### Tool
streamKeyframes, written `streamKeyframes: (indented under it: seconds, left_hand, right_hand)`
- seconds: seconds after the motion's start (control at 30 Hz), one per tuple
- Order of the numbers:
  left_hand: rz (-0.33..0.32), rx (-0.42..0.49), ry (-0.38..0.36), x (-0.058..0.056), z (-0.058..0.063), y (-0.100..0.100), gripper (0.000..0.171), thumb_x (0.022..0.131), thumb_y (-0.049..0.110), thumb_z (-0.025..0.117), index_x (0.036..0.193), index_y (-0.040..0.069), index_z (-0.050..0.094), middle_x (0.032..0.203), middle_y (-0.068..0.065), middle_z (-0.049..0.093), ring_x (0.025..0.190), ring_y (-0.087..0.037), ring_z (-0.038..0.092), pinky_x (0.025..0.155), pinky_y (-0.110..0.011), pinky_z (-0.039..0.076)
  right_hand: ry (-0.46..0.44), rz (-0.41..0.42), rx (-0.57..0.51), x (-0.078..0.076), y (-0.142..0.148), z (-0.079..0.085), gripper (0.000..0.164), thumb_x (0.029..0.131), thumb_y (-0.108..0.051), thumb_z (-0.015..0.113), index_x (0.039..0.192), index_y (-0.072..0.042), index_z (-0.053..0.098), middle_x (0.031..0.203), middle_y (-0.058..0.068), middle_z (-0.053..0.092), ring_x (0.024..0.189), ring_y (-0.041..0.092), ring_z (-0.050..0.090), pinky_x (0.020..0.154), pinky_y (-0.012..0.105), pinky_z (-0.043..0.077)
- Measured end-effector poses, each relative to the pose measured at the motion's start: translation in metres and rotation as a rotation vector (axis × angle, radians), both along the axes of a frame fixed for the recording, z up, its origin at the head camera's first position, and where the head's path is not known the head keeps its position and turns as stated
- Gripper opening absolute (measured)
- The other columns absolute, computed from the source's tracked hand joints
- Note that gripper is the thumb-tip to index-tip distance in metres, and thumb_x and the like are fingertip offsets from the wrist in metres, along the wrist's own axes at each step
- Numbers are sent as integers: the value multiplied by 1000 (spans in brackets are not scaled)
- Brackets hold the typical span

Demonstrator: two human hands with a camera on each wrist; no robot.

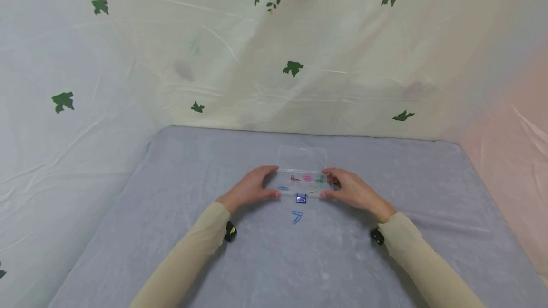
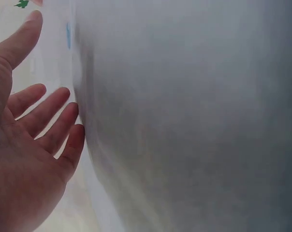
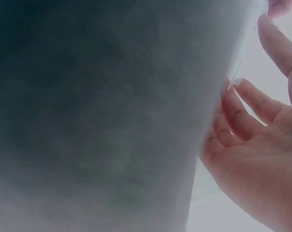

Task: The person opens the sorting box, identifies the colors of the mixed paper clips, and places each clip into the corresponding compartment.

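Note:
A clear plastic box (image 1: 292,194) with compartments stands on the grey cloth, its transparent lid (image 1: 302,157) raised at the back. Inside are small red (image 1: 295,178), pink (image 1: 307,178) and green (image 1: 319,179) pieces behind, with a blue paper clip (image 1: 283,188) and a yellow piece (image 1: 312,191) in front. A dark blue piece (image 1: 301,198) sits at the middle of the front edge. My left hand (image 1: 251,187) holds the left end between thumb and fingers; my right hand (image 1: 354,189) holds the right end likewise. Nearer me lie blue paper clips (image 1: 297,217).
Grey cloth (image 1: 274,260) covers the table on all sides of the box. Behind it hangs a pale curtain (image 1: 239,84) with green bird and leaf prints, and pinkish cloth (image 1: 513,156) hangs at the right. Both wrist views show mostly blurred grey cloth (image 2: 184,116).

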State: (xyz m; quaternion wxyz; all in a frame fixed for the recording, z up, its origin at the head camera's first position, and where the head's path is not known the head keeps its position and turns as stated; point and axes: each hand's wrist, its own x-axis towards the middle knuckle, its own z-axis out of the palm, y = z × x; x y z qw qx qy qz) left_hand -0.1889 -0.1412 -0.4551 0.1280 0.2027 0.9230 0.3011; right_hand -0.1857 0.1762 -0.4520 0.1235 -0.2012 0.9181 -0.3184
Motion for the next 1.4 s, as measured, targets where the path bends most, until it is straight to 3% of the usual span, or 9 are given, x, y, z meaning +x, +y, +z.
streamKeyframes:
  seconds: [0.2,0.43,0.6,0.73,0.93,1.1,1.4]
  left_hand:
    - [-33,11,11,-7,-2,0,77,89,32,84,152,4,49,153,-14,53,144,-32,45,122,-44,32]
    - [-24,39,7,-10,-5,0,71,89,30,84,148,5,54,147,-12,58,141,-31,48,121,-45,34]
    - [-9,57,-10,-11,-6,0,70,88,29,85,147,6,54,145,-11,60,139,-30,50,120,-43,36]
    - [-7,66,-10,-11,-5,1,70,88,29,85,147,6,54,144,-12,60,138,-29,51,119,-43,37]
    - [0,70,-23,-11,-4,1,71,88,28,85,148,6,54,145,-12,60,138,-29,52,118,-42,38]
    - [1,74,-21,-11,-5,1,70,89,28,84,148,6,54,145,-12,60,138,-29,51,119,-43,37]
    - [0,85,-13,-10,-8,0,67,90,27,83,147,6,55,146,-11,59,140,-30,50,120,-44,35]
  right_hand:
    - [-1,1,-9,-1,0,-1,72,91,-32,82,146,3,53,132,20,65,121,34,62,102,54,50]
    - [16,3,11,2,0,1,74,90,-33,83,146,4,52,134,21,63,122,35,62,103,54,50]
    - [84,-12,75,9,-2,7,77,90,-36,83,150,0,50,143,23,55,127,38,57,105,58,47]
    - [174,-46,95,16,-5,16,70,92,-34,81,148,-3,53,146,22,52,133,40,52,108,61,44]
    - [308,-36,25,30,-19,23,46,93,-23,80,130,0,66,132,17,65,123,36,60,103,55,50]
    - [386,23,-26,43,-33,23,31,90,-15,82,118,-2,74,115,11,73,107,30,68,93,50,56]
    - [345,116,22,54,-53,14,22,91,-16,81,112,-11,77,107,0,75,101,19,70,89,44,57]
